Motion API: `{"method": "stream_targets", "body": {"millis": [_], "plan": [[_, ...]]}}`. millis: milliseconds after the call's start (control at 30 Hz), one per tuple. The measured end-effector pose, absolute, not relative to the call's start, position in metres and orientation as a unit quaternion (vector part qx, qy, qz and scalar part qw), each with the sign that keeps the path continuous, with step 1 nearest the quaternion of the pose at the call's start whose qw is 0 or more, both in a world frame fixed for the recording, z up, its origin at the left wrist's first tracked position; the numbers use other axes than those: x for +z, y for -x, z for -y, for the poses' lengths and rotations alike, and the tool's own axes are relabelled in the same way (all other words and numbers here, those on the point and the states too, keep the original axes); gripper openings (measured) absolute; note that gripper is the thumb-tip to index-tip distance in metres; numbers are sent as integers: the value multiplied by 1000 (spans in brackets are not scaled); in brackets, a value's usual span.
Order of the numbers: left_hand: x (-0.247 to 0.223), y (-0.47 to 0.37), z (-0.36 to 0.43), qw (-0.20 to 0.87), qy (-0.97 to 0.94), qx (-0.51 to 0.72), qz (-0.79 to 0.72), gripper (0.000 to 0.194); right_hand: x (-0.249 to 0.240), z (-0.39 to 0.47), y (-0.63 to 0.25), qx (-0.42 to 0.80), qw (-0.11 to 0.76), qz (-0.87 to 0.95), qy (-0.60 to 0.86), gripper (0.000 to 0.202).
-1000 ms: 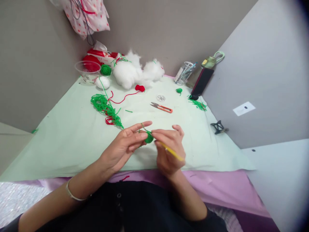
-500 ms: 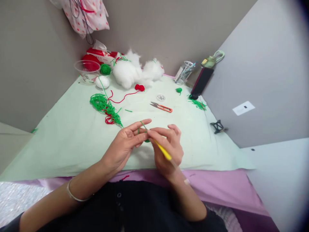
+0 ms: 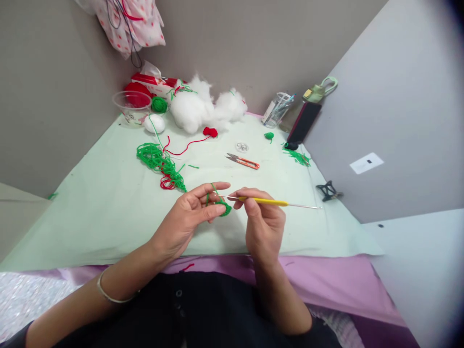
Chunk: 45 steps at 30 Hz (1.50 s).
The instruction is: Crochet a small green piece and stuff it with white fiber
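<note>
Between the thumb and fingers of my left hand (image 3: 192,208) is a small green crochet piece (image 3: 225,209). Green yarn loops over its stretched index finger. My right hand (image 3: 266,220) pinches a crochet hook (image 3: 268,201) by its yellow grip, with the metal shaft pointing left. The hook's tip lies at the yarn just above the crochet piece; whether it has caught the strand I cannot tell. A tangled heap of green yarn (image 3: 150,155) lies beyond my left hand, with red yarn (image 3: 167,181) mixed in.
Orange-handled thread snips (image 3: 246,162) and a small clear dish (image 3: 241,147) lie ahead of my hands. White stuffing (image 3: 190,108), a clear plastic tub (image 3: 132,113) and a tissue box (image 3: 154,87) stand at the back. A phone (image 3: 304,123) leans by a bottle (image 3: 314,92) on the right.
My right hand has shifted right and turned, so the hook now lies nearly level instead of slanting down. More of the green crochet piece shows at my left fingertips.
</note>
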State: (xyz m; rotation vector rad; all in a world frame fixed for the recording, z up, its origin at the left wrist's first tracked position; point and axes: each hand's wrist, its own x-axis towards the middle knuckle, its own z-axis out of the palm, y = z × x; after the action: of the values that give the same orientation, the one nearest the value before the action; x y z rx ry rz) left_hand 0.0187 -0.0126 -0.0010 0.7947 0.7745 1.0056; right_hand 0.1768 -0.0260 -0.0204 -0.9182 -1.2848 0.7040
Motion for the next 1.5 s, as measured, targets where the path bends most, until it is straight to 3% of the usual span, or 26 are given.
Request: {"method": "stream_targets", "body": {"millis": [167, 367, 1500], "plan": [[-1, -18, 12, 723, -373, 462, -352, 36, -19, 28, -181, 332, 666, 528, 409, 14], [-2, -18, 10, 712, -385, 470, -351, 16, -14, 32, -182, 288, 672, 544, 411, 13], [-4, -17, 9, 720, -407, 457, -328, 9, -13, 30, -179, 233, 680, 580, 384, 15]]}}
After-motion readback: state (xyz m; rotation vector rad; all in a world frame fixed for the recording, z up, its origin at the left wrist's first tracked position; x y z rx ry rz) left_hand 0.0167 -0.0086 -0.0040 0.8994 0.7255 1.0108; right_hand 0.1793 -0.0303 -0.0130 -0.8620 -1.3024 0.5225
